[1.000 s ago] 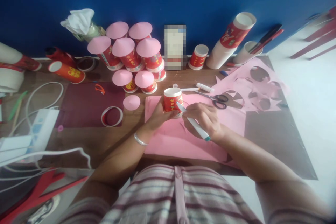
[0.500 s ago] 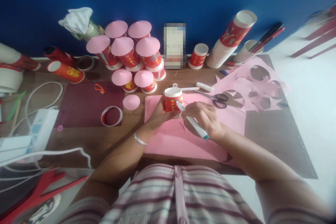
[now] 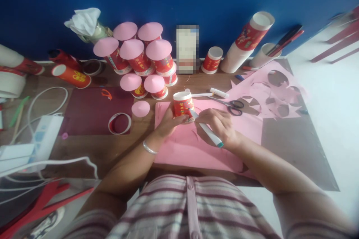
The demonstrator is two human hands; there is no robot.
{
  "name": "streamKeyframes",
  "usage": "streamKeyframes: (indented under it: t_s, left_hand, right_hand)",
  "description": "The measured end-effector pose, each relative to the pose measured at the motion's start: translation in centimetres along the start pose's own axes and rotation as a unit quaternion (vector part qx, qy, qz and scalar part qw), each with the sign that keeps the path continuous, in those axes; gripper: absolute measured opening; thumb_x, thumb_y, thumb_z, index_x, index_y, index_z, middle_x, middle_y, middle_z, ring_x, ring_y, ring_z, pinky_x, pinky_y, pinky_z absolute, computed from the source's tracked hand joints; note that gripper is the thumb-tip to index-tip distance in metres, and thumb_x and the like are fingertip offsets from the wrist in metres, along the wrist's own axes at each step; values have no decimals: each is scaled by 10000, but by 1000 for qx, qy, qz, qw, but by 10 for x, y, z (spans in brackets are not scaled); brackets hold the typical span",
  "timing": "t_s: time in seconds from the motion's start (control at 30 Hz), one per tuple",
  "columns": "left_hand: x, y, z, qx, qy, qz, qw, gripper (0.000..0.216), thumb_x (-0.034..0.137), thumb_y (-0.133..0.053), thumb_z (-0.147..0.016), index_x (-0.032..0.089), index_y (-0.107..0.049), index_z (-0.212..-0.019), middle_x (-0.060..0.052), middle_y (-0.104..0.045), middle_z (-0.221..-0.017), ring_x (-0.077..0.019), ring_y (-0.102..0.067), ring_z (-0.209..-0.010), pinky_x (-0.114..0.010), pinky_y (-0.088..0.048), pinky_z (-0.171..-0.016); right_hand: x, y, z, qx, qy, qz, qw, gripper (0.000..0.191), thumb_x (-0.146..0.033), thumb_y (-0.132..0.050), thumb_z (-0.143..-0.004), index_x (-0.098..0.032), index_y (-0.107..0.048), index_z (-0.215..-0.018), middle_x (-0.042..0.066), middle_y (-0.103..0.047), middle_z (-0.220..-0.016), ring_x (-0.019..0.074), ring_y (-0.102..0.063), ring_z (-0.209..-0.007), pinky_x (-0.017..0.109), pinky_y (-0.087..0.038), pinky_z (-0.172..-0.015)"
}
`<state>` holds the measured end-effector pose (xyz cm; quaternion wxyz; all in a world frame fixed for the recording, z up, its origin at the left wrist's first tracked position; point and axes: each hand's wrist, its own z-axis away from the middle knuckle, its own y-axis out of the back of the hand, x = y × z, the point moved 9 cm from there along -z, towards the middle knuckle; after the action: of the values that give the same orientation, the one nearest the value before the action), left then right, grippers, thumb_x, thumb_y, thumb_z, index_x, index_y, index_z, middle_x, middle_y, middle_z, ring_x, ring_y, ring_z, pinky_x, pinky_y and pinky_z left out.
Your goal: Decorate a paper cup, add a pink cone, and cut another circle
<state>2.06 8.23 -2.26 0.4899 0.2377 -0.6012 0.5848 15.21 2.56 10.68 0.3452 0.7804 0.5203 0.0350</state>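
My left hand (image 3: pixel 168 122) is closed around the lower left side of a red paper cup (image 3: pixel 181 107) with a white rim and gold characters. A white marker pen (image 3: pixel 209 133) with a green end lies in the closed fingers of my right hand (image 3: pixel 220 127). Its tip points at the cup's right side; whether it touches I cannot tell. Beneath both hands lie pink paper sheets (image 3: pixel 196 153). Left of the cup is a loose pink paper cone (image 3: pixel 140 108).
Several red cups topped with pink cones (image 3: pixel 131 50) stand at the back left. Scissors (image 3: pixel 234 106), a glue stick (image 3: pixel 219 93) and cut pink scraps (image 3: pixel 258 89) lie to the right. A phone (image 3: pixel 187 49) leans against the wall. A white power strip (image 3: pixel 43 138) with cables is at left.
The cup has shifted slightly left and now leans a little in my left hand. The marker has barely moved.
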Motion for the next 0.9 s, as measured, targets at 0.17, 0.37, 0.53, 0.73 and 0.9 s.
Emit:
streamKeyframes:
  t_s: [0.17, 0.37, 0.53, 0.73, 0.9]
  left_hand:
    - [2, -1, -1, -9, -10, 0, 1000, 491, 321, -928, -748, 207, -656, -1141, -25, -743, -995, -181, -718, -900, -293, -596, -765]
    - [-3, 2, -1, -23, -15, -34, 999, 592, 360, -928, -759, 250, -631, -1259, -28, -718, -1056, -172, -692, -915, -287, -591, -761]
    - [5, -5, 1, -37, -43, -57, 997, 613, 407, -935, -738, 259, -620, -1243, -38, -704, -1147, -198, -677, -1015, -320, -585, -851]
    - [13, -8, 2, -28, -52, -93, 994, 620, 323, -957, -674, 270, -629, -1197, -8, -674, -1077, -204, -669, -1022, -324, -583, -889]
    - [10, -5, 1, -24, -43, -102, 994, 604, 316, -948, -669, 257, -625, -1177, -18, -657, -1042, -227, -678, -1024, -368, -594, -919]
  right_hand:
    - [-2, 2, -2, 10, 9, 8, 1000, 288, -25, -614, -895, -200, -582, -1122, 15, -698, -826, 160, -661, -671, 284, -523, -577]
    - [-9, 4, -5, 7, 31, 2, 1000, 261, -17, -627, -884, -175, -588, -1088, 37, -682, -821, 163, -654, -678, 284, -530, -577]
    - [-14, 3, -9, -9, 44, 16, 999, 235, -48, -599, -920, -176, -570, -1114, 44, -689, -829, 163, -650, -677, 284, -543, -577]
    - [-12, 3, -9, -15, 36, 20, 999, 231, -59, -612, -932, -178, -569, -1125, 41, -689, -846, 162, -656, -694, 282, -528, -581]
    - [-10, 1, -8, -19, 37, 14, 999, 222, -57, -595, -939, -174, -572, -1126, 51, -699, -869, 168, -661, -710, 287, -529, -589]
